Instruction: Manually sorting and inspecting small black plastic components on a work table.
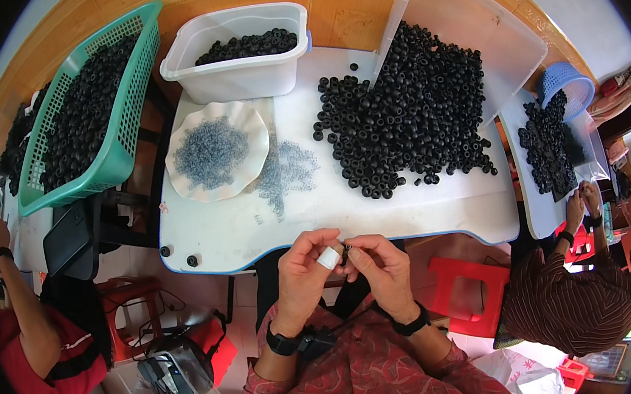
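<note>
Both my hands meet in front of the table's near edge, fingers pinched together. Between the fingertips is a small black ring-shaped part (345,254), mostly covered by the fingers. My left hand (301,280) grips it from one side and has a white wrap (328,258) around a finger. My right hand (385,270) closes on it from the other side. Beyond them lies a large heap of black ring-shaped parts (407,123). Tiny clear pieces (211,155) fill a white wavy-rimmed plate (251,123), and more clear pieces (287,173) are scattered beside it.
A white tub (239,79) and a tipped clear bin (497,35) stand at the table's (296,229) far side. A green basket (122,117) of black parts is at left. Two people (38,353) (575,293) sit either side. A red stool (471,296) stands right of me.
</note>
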Demonstrator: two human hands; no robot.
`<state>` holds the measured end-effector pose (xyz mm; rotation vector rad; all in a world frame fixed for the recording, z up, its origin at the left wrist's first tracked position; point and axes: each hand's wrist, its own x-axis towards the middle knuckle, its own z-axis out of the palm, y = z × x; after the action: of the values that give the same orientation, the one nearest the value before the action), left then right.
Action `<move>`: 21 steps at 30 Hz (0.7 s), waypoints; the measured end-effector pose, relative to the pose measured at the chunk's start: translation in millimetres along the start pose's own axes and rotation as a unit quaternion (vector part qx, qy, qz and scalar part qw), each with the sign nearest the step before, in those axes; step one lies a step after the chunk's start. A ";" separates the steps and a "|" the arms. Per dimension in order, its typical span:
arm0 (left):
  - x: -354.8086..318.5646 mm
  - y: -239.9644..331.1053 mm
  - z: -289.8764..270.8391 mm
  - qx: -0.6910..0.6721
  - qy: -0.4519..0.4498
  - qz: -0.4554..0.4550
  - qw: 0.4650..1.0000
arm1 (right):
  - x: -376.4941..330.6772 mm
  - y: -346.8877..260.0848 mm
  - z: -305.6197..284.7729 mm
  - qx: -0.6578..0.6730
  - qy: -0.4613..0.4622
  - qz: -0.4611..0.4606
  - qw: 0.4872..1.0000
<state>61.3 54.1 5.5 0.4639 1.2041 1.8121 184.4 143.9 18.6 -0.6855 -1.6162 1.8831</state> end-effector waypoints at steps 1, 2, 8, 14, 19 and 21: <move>-0.1 -2.6 -0.9 0.000 0.000 0.001 1.000 | 0.2 0.5 0.5 0.022 0.014 0.004 1.000; -0.3 -4.1 -1.1 0.014 -0.026 0.026 0.999 | 0.5 0.2 0.9 0.022 0.013 0.004 1.000; -2.2 -12.4 4.1 0.015 -0.048 0.068 0.996 | 1.0 1.1 1.8 0.030 0.033 -0.002 0.999; -3.3 -5.0 8.5 0.079 -0.018 0.126 0.989 | 0.4 -0.7 3.8 0.044 0.034 -0.008 0.998; -3.5 -6.2 5.2 0.092 -0.016 0.150 0.984 | 0.8 0.9 1.0 -0.009 0.056 -0.071 0.996; -4.2 -9.1 4.0 0.026 -0.029 0.107 0.994 | -0.3 -1.9 0.8 0.000 0.052 -0.058 0.997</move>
<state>70.6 54.0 0.1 0.6921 1.2010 1.9362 184.2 143.4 20.6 -0.6640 -1.5570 1.7363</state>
